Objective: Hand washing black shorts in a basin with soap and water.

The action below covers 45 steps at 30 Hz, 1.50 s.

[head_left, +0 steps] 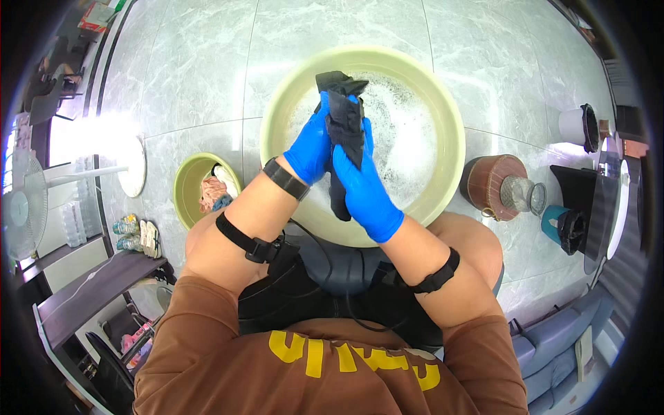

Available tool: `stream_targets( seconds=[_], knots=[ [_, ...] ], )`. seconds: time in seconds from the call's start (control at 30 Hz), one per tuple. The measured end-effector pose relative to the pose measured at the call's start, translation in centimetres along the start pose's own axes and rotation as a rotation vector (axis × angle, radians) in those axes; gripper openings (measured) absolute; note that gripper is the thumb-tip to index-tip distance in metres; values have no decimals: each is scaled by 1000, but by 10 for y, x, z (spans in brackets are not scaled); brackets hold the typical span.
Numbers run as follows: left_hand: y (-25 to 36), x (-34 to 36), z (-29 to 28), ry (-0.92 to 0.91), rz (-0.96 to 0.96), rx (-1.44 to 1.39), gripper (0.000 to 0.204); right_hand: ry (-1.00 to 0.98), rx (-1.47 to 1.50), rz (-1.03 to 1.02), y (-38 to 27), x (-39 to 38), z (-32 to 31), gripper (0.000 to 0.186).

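Both of my hands wear blue rubber gloves and hold up a dark, bunched piece of cloth (344, 119) above a large pale-green basin (453, 138). White suds (401, 131) float on the water in the basin. My left hand (309, 149) grips the cloth from its left side, with part of its fingers hidden behind the fabric. My right hand (363, 187) closes on it from the right and a little lower. One end of the cloth sticks out above the hands, and another hangs down below them toward the basin's near edge.
A smaller green basin (181, 194) holding pink, white and blue cloths stands at the left. Beyond it are a white standing fan (28, 200) and a pair of shoes (149, 238). At the right stand a brown wooden stool-like drum (494, 180), bins (574, 128) and a sofa (567, 353).
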<state>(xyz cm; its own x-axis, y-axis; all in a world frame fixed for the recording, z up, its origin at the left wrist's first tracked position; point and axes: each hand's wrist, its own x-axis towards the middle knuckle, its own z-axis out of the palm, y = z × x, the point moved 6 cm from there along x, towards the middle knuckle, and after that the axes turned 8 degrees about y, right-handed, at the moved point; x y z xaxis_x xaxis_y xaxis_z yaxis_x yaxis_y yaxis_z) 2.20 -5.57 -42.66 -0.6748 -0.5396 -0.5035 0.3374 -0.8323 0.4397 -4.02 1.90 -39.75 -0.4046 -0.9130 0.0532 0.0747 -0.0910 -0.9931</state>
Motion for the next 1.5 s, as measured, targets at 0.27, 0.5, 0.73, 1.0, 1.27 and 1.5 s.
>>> stream_targets(
  seconds=[0.27,0.5,0.73,1.0,1.27,1.5],
  knots=[
    [-13,-11,26,168,542,514,50,11,836,573,-18,31,-14,58],
    [3,-26,36,225,320,331,59,-9,579,505,-25,17,0,58],
    [11,-29,44,137,349,516,65,-25,488,435,-20,15,-4,61],
    [-13,-20,16,148,360,630,63,-4,983,707,-26,39,-15,55],
    [17,-31,39,66,306,362,59,41,937,696,-52,59,-54,59],
    [51,-40,24,166,93,-64,45,-95,941,611,-75,76,-79,65]
  ],
)
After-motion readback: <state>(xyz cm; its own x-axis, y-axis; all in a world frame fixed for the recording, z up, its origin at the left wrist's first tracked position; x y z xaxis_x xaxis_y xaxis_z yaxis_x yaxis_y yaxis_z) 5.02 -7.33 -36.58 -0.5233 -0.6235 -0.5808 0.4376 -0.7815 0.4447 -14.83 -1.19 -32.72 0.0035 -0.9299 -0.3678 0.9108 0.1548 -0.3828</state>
